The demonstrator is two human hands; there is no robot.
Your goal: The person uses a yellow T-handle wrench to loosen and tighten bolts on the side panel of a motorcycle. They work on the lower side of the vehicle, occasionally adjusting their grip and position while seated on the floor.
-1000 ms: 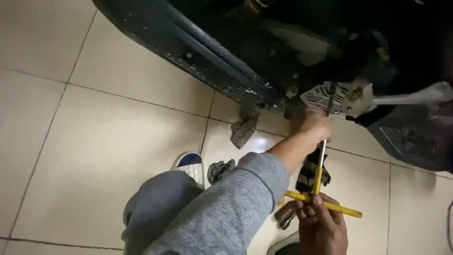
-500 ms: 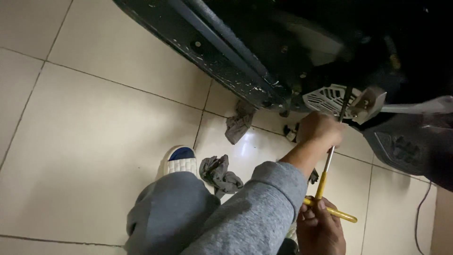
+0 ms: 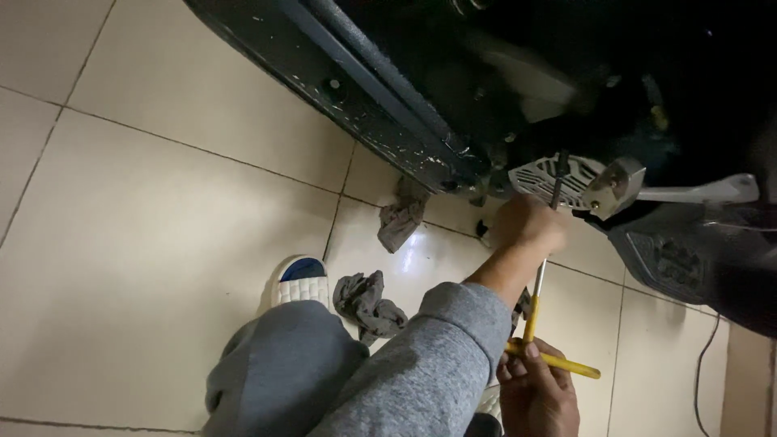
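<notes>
Your left arm, in a grey sleeve (image 3: 437, 364), reaches forward and up from the bottom of the view, with the left hand (image 3: 526, 225) curled into a fist around the upper part of the wrench shaft (image 3: 536, 295), just under the slotted metal cover (image 3: 550, 180) on the scooter (image 3: 486, 89). Its fingers are clamped on the shaft. Your right hand (image 3: 538, 396) sits low and close to you, knuckles up, with fingers wrapped tight on the yellow crossbar (image 3: 558, 364) of the same T-wrench. The shaft stands nearly upright, tilted a little, running from the crossbar up past the left fist to the cover, where its dark tip meets the slots.

Your grey-trousered knee (image 3: 283, 372) fills the lower middle, and a white and blue slipper (image 3: 298, 279) pokes out just past it.

You are low over a floor (image 3: 162, 202) of pale glossy tiles with dark grout lines. Two grey rags lie on it: one (image 3: 368, 298) just beside the slipper, the other (image 3: 402, 217) against the scooter's dark underside. A thin cable (image 3: 702, 356) trails over the tiles at the right. The room is dim, and a light glares off the tile between the rags.
</notes>
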